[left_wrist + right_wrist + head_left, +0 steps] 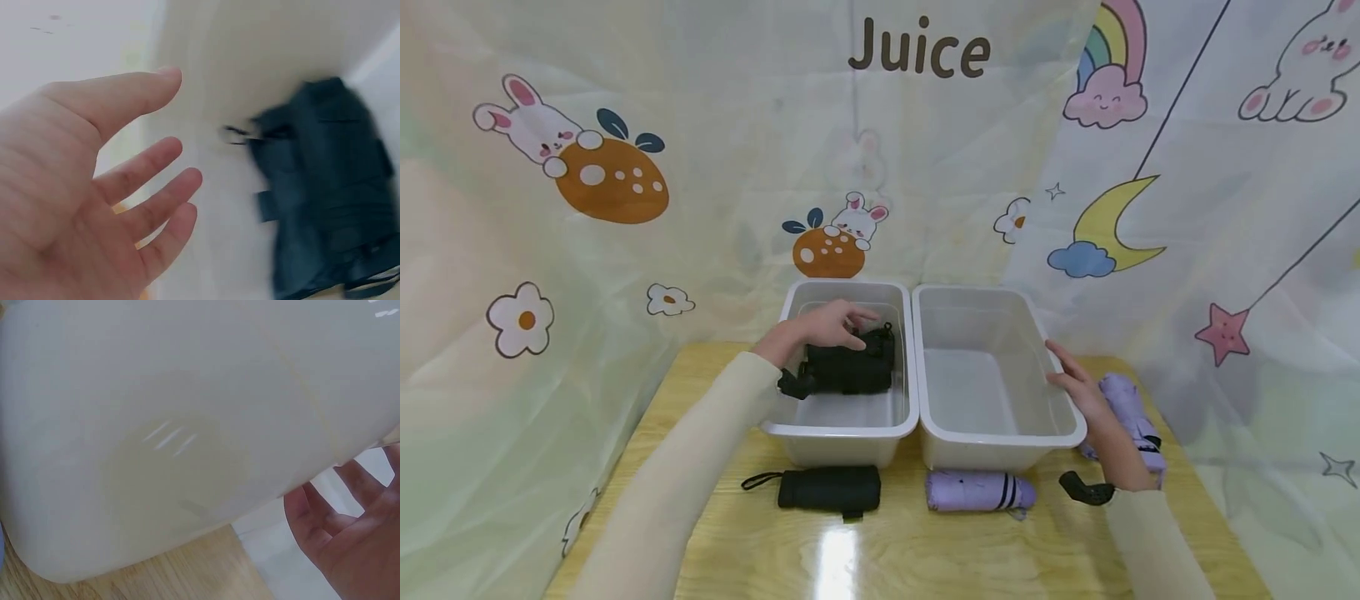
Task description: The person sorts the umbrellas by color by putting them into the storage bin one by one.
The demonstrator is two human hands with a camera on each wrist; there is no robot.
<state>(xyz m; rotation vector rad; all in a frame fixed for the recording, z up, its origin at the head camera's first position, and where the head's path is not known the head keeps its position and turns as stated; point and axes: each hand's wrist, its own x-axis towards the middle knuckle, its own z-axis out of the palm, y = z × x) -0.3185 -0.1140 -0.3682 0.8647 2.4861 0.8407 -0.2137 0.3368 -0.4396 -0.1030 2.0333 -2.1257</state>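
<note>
My left hand [835,323] hovers above the left white bin [842,432], its fingers spread and nothing between them. Black folded umbrellas [337,187] lie in that bin, partly hidden by the hand in the head view. In the left wrist view, a gap shows between my fingers and the umbrellas. At the right white bin [973,387], my right hand [1084,396] rests against the right-hand rim with fingers extended. Nothing lies inside that bin. The right wrist view shows its outer wall [169,456] beside the hand.
On the wooden table [880,550], a black folded umbrella [829,489] lies before the left bin and a purple one [973,492] before the right. More purple folded umbrella [1123,404] shows right of the right bin, partly behind my arm. A printed curtain [737,167] hangs behind.
</note>
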